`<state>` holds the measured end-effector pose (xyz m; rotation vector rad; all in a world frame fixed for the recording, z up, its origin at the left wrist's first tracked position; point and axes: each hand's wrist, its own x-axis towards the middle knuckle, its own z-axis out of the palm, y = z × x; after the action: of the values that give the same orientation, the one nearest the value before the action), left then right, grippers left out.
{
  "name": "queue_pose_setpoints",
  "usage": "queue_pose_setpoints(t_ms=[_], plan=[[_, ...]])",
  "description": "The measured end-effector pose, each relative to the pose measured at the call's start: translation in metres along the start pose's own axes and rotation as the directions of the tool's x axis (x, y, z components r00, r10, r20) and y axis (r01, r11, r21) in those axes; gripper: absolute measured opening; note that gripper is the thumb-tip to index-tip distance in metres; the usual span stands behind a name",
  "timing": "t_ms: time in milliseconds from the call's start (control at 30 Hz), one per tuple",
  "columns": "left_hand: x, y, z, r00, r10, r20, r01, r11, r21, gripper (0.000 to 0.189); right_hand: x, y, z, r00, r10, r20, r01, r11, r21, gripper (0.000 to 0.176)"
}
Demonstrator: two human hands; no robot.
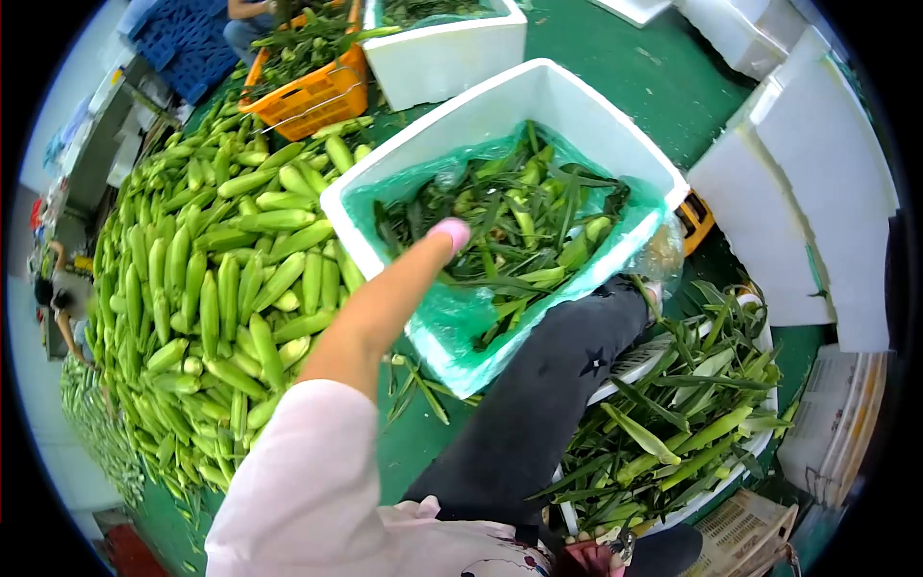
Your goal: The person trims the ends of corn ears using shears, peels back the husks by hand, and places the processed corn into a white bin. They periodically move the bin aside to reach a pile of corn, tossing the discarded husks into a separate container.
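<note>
My left arm reaches over a white foam box [596,111] lined with green plastic. On my left hand [450,234] is something pink, like a glove; the hand touches or hovers just above the green husks and leaves [519,207] inside, and its fingers cannot be made out. At the bottom edge, near my lap, my right hand [598,556] is partly visible in reddish covering. Its fingers look closed around a small metallic item that is too unclear to name. Beside it lies a white container [766,337] heaped with leaves and several green corn ears [707,452].
A large pile of green corn [212,298] covers the left floor. Behind are an orange crate [317,101] of leaves, another white box [447,62], and blue pallets [187,43]. White foam boxes [817,183] stand right. Other people are at the far left and top.
</note>
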<state>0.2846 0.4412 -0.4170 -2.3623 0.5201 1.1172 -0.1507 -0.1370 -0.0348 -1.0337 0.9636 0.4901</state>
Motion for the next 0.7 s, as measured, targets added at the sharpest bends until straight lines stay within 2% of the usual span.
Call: queue_pose_setpoints(t_ms=[33, 67, 100, 133, 200, 233, 300, 367, 400, 433, 467, 500, 533, 567, 600, 700], plan=[[-0.023, 0.021, -0.030, 0.994, -0.023, 0.104, 0.049, 0.966, -0.254, 0.029, 0.001, 0.000, 0.001, 1.000, -0.001, -0.011, 0.001, 1.000, 0.011, 0.041], [-0.065, 0.050, -0.068, 0.979, -0.020, 0.203, 0.119, 0.865, -0.487, 0.037, 0.003, -0.001, 0.002, 1.000, -0.010, -0.022, 0.010, 1.000, 0.018, 0.041], [-0.079, 0.064, -0.089, 0.881, -0.315, 0.353, 0.472, 0.550, -0.689, 0.047, 0.002, -0.002, 0.001, 0.999, -0.012, -0.032, 0.012, 1.000, 0.027, 0.041], [-0.086, 0.073, -0.097, 0.669, -0.477, 0.570, 0.678, 0.077, -0.731, 0.062, 0.002, -0.001, 0.001, 0.999, -0.008, -0.043, 0.009, 0.999, 0.035, 0.041], [-0.098, 0.085, -0.103, 0.443, -0.699, 0.561, 0.577, -0.257, -0.775, 0.043, 0.004, -0.002, 0.001, 0.999, -0.009, -0.042, 0.011, 0.999, 0.052, 0.041], [-0.093, 0.096, -0.105, 0.373, -0.786, 0.493, 0.531, -0.254, -0.808, 0.037, 0.007, -0.002, 0.003, 0.999, -0.014, -0.041, 0.016, 0.998, 0.063, 0.041], [-0.092, 0.123, -0.087, 0.336, -0.899, 0.279, 0.531, -0.064, -0.845, 0.026, 0.011, -0.002, 0.003, 0.999, -0.041, -0.035, 0.044, 0.995, 0.091, 0.042], [-0.093, 0.124, -0.070, 0.405, -0.901, 0.154, 0.558, 0.110, -0.822, 0.018, 0.017, -0.003, 0.004, 0.998, -0.058, -0.026, 0.060, 0.992, 0.112, 0.042], [-0.125, 0.114, -0.101, 0.581, -0.787, 0.209, 0.577, 0.217, -0.788, 0.020, 0.020, -0.004, 0.003, 0.998, -0.064, -0.011, 0.065, 0.991, 0.114, 0.042], [-0.099, 0.101, -0.068, 0.711, -0.692, 0.124, 0.522, 0.402, -0.752, 0.027, 0.023, -0.005, 0.002, 0.997, -0.076, 0.000, 0.075, 0.991, 0.115, 0.042], [-0.116, 0.089, -0.083, 0.825, -0.550, 0.132, 0.513, 0.629, -0.584, 0.046, 0.026, -0.007, 0.003, 0.996, -0.084, 0.019, 0.081, 0.989, 0.122, 0.042], [-0.116, 0.075, -0.078, 0.881, -0.438, 0.180, 0.468, 0.748, -0.471, 0.062, 0.027, -0.009, 0.004, 0.995, -0.093, 0.031, 0.088, 0.988, 0.130, 0.042], [-0.118, 0.066, -0.074, 0.914, -0.337, 0.225, 0.401, 0.833, -0.381, 0.074, 0.027, -0.011, 0.004, 0.994, -0.101, 0.045, 0.094, 0.985, 0.145, 0.042], [-0.115, 0.058, -0.061, 0.899, -0.250, 0.360, 0.355, 0.898, -0.262, 0.083, 0.027, -0.014, 0.004, 0.992, -0.110, 0.062, 0.099, 0.983, 0.157, 0.042], [-0.096, 0.049, -0.038, 0.883, -0.194, 0.427, 0.293, 0.939, -0.181, 0.089, 0.028, -0.013, 0.002, 0.989, -0.126, 0.079, 0.112, 0.980, 0.166, 0.043], [-0.120, 0.014, -0.019, 0.887, -0.080, 0.454, 0.190, 0.961, -0.202, 0.092, 0.035, -0.014, 0.003, 0.976, -0.162, 0.148, 0.131, 0.971, 0.198, 0.043]])
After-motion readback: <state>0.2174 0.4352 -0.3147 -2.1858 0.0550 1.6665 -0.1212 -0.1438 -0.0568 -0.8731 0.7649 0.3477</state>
